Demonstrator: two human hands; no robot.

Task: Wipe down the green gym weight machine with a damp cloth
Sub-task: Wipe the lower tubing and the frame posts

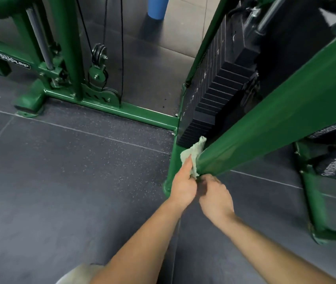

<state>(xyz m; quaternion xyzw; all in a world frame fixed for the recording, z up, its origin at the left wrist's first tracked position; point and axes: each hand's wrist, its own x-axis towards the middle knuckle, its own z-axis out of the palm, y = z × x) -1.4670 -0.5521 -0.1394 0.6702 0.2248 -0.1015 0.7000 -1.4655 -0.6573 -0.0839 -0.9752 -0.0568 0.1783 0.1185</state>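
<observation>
- Where the green post (275, 111) meets its base (172, 171), low on the machine: pale green cloth (193, 153) pressed against the post's left face.
- Left hand (183, 185): fingers curled round the cloth's lower part, index finger stretched up along it, holding it to the post.
- Right hand (216, 196): blurred, fingers bent in toward the cloth's bottom edge at the post's foot; cannot tell whether pinching the cloth or only touching it.
- Both hands nearly touching, forearms reaching in from the bottom of the view.
- Just behind the cloth: black weight stack (214, 99), rising in steps beside the post.
- To the left: green floor rail (122, 111) running from the stack to another upright (68, 44), with black cables (122, 48) and a pulley (99, 55) beside it.
- White "MAXPUMP" label (11, 59) on the far left frame.
- Dark speckled rubber floor (70, 171) under everything.
- Blue cylinder (157, 7) standing at the top, well apart from the hands.
- More green frame (314, 201) at the right edge.
</observation>
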